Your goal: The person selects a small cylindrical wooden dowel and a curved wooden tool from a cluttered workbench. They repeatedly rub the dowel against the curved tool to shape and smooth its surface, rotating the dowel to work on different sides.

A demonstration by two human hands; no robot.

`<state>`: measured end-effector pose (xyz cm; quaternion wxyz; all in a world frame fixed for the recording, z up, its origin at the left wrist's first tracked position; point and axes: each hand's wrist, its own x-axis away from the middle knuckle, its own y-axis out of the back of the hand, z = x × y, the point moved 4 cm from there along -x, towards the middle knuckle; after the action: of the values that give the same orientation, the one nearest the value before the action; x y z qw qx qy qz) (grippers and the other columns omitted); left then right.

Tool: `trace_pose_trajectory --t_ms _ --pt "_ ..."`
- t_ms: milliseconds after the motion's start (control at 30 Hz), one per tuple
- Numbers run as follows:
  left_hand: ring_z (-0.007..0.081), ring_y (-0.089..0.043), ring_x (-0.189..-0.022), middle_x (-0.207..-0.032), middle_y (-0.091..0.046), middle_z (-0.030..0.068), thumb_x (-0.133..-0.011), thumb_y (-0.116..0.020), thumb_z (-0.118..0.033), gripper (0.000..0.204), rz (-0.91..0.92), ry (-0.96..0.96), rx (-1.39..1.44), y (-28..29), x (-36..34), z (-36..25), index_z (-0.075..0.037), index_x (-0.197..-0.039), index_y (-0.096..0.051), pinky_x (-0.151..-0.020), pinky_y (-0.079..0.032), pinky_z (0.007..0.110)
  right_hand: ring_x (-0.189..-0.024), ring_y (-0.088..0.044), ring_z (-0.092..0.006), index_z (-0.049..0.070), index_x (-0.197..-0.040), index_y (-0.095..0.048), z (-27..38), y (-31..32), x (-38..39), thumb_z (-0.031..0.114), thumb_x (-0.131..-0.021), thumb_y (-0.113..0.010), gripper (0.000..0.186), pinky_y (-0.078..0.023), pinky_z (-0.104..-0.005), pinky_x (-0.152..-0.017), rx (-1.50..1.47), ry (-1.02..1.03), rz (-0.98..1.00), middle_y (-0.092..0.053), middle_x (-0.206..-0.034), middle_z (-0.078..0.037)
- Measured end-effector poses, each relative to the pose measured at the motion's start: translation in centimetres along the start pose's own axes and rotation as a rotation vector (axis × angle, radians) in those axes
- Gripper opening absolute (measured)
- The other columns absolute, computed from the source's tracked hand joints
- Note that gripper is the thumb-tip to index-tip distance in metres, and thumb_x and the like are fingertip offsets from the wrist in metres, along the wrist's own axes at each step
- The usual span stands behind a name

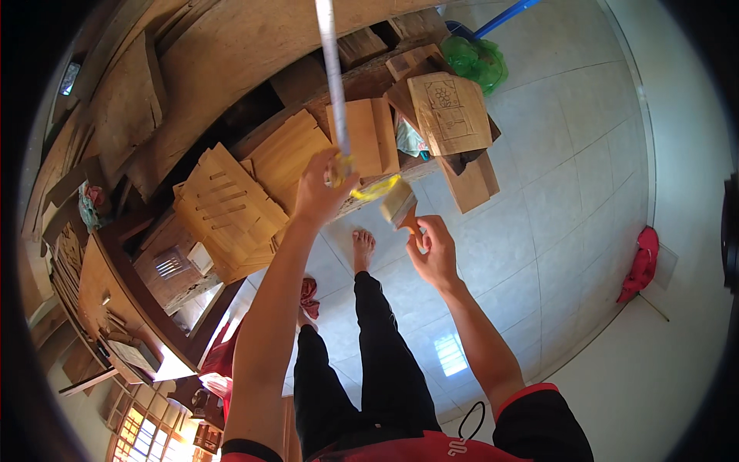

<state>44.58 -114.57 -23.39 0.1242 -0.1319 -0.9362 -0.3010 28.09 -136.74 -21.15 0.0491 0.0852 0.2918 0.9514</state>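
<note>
A long pale pole (pixel 332 77) rises from my left hand (pixel 323 186), whose fingers are wrapped round its yellowish lower end. A bright yellow strip (pixel 376 187), too unclear to identify, lies just right of that hand. My right hand (pixel 431 250) grips the orange handle of a wide paintbrush (pixel 398 204) with pale bristles, angled up toward the yellow strip. Behind both hands are wooden panels (pixel 285 158), one of them slotted (pixel 219 215), and a stack topped by a board (pixel 439 108) with a dark drawn pattern.
A green plastic bag (pixel 469 61) and a blue handle (pixel 504 17) are at the upper right. Wooden boards (pixel 115 292) crowd the left. A red cloth (pixel 639 266) lies by the white wall (pixel 685 177). My bare foot (pixel 363 246) stands on the tiled floor (pixel 570 192).
</note>
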Motion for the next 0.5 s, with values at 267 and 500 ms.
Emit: trace_pose_trajectory --t_ms 267,500 --pt "0.0210 -0.057 -0.120 -0.128 -0.061 0.0107 -0.085 -0.055 -0.005 0.052 0.048 0.252 0.798 7.7 19.2 2.7 -0.002 -0.138 -0.052 -0.101 -0.047 0.036 -0.059 -0.057 -0.0136 0.004 -0.121 -0.063 13.7 -6.2 2.3 0.015 -0.090 -0.081 0.037 -0.048 -0.0282 -0.058 -0.281 -0.062 0.291 -0.068 -0.079 -0.004" --pt "0.0116 -0.055 -0.094 -0.108 -0.059 0.0049 -0.094 -0.069 -0.022 0.050 -0.483 0.217 0.892 23.1 34.8 3.9 -0.004 -0.137 -0.051 -0.084 -0.048 0.027 -0.067 -0.068 -0.0104 -0.001 -0.125 -0.068 29.8 -18.3 6.9 0.011 -0.095 -0.075 0.033 -0.053 -0.0253 -0.064 -0.411 0.186 0.513 -0.074 -0.082 -0.008"
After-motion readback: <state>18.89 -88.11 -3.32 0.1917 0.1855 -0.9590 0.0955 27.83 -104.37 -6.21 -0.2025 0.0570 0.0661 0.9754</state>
